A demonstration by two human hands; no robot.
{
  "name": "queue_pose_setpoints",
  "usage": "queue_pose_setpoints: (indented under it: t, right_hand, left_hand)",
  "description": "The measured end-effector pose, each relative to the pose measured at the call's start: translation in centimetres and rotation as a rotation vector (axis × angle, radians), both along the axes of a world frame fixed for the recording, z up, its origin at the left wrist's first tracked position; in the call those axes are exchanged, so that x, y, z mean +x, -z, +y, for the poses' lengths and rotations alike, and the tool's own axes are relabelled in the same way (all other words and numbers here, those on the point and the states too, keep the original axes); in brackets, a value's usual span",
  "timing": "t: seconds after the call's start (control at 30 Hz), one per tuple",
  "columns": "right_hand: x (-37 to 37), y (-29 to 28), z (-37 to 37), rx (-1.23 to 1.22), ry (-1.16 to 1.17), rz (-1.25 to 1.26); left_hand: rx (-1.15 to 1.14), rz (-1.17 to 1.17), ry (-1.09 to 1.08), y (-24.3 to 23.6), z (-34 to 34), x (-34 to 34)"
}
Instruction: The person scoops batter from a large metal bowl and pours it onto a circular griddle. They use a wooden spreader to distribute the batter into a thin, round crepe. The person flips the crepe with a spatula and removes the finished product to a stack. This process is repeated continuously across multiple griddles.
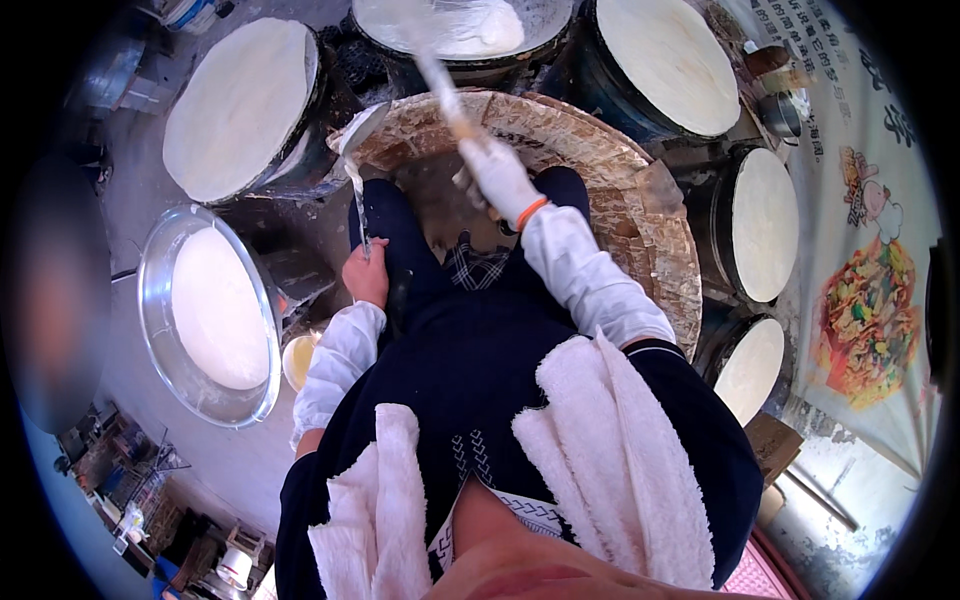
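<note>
My right hand (500, 185), in a white glove with an orange band at the wrist, is closed round the wooden grip of a long white-coated stick (440, 88). The stick points away from me, its far end smeared by motion over a drum of white dough (495, 28) at the far middle. I cannot tell whether it touches the dough. My left hand (366, 272), bare, grips the lower end of a long-handled tool with a pale flat head (362, 130). That tool stands roughly upright, its head beside the brown, flaking curved rim (655, 230) around my legs.
Dark drums topped with smooth white surfaces stand around me, at the far left (240, 105), far right (670, 65) and right (765, 225). A big metal basin (272, 345) with a white mass sits at my left. A printed banner (880, 250) hangs on the right.
</note>
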State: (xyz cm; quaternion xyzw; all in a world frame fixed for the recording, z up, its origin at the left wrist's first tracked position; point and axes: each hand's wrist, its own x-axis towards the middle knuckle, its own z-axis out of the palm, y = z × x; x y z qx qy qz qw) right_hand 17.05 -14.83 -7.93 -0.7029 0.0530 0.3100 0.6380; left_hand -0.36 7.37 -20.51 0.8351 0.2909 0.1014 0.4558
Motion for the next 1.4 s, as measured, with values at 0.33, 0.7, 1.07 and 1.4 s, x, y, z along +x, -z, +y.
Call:
queue_pose_setpoints:
  t: [0.33, 0.7, 1.07, 1.4]
  right_hand:
    - [7.7, 0.9, -13.4, -0.11, 0.113, -0.134]
    - [9.8, 2.4, -17.1, -0.187, 0.049, -0.263]
    - [10.5, 4.7, -18.7, -0.107, 0.061, -0.199]
    - [17.2, 2.6, -11.9, -0.893, 0.147, -0.68]
  left_hand:
    - [0.039, 0.049, 0.058, 0.3, -1.1, 1.2]
    - [0.055, 0.074, 0.083, -0.2, -1.8, 1.6]
    - [0.097, 0.124, 0.097, -0.2, -2.1, 2.5]
    - [0.113, 0.131, 0.078, 0.2, -1.8, 2.5]
